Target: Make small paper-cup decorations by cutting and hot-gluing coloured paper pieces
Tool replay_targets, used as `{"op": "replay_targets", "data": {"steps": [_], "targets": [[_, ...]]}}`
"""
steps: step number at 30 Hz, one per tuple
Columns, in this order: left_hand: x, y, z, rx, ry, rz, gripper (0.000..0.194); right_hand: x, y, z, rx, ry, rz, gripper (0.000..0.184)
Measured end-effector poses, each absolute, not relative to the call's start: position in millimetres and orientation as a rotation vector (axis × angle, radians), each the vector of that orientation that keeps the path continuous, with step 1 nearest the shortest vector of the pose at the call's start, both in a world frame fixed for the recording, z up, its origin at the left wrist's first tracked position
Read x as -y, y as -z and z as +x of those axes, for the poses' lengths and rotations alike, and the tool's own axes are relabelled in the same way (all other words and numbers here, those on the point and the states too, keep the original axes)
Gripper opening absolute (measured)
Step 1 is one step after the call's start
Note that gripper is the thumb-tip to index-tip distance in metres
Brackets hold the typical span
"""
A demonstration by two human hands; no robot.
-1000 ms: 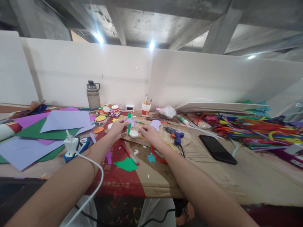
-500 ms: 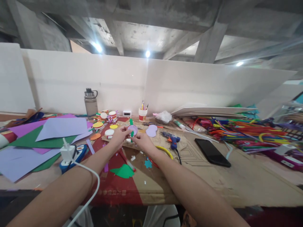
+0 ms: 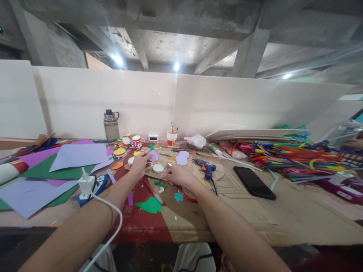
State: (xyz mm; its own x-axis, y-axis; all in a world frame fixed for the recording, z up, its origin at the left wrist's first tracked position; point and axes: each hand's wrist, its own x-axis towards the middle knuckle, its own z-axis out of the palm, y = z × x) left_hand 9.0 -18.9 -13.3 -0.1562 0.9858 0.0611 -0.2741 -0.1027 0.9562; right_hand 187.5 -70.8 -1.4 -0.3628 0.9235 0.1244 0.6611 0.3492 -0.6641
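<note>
Between the thumb and fingers of my left hand [image 3: 140, 166] is a light purple disc [image 3: 154, 155], with a green strip [image 3: 151, 146] sticking up from its top edge. My right hand [image 3: 178, 174] is curled low over the cardboard, apart from the disc. A small pale tip shows above its fingers, too small to name. Just left of those fingers lies a white round piece [image 3: 158, 168]. Below it rests a short green strip [image 3: 160, 184]. Two overlapping purple discs [image 3: 182, 158] lie beyond my right hand.
A blue glue gun [image 3: 208, 170] and a black phone [image 3: 254, 183] lie to the right, before a heap of colourful pipe cleaners [image 3: 283, 158]. Coloured paper sheets [image 3: 79, 156] and a power strip [image 3: 98, 186] with a white cable are at left. A bottle [image 3: 111, 126] stands behind.
My right hand has come away from the purple disc, down and to the right. A short green strip now lies on the cardboard. My left hand has shifted slightly left with the disc.
</note>
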Motion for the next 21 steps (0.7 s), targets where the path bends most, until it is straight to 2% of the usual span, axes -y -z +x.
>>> {"op": "replay_targets", "data": {"steps": [6,11,16,21], "targets": [[14,16,7,-1.062,-1.47,0.968,0.036,70,-18,198,2.083,-0.517,-1.411,0.029],[13,16,5,-1.044,-1.456,0.94,0.034,86,-33,254,2.052,-0.151,-1.534,0.025],[14,15,3,-1.043,-1.454,0.931,0.031,103,-7,310,2.068,0.08,-1.931,0.029],[14,16,5,-1.02,-1.448,0.919,0.022,112,14,312,2.053,0.078,-2.129,0.037]]}}
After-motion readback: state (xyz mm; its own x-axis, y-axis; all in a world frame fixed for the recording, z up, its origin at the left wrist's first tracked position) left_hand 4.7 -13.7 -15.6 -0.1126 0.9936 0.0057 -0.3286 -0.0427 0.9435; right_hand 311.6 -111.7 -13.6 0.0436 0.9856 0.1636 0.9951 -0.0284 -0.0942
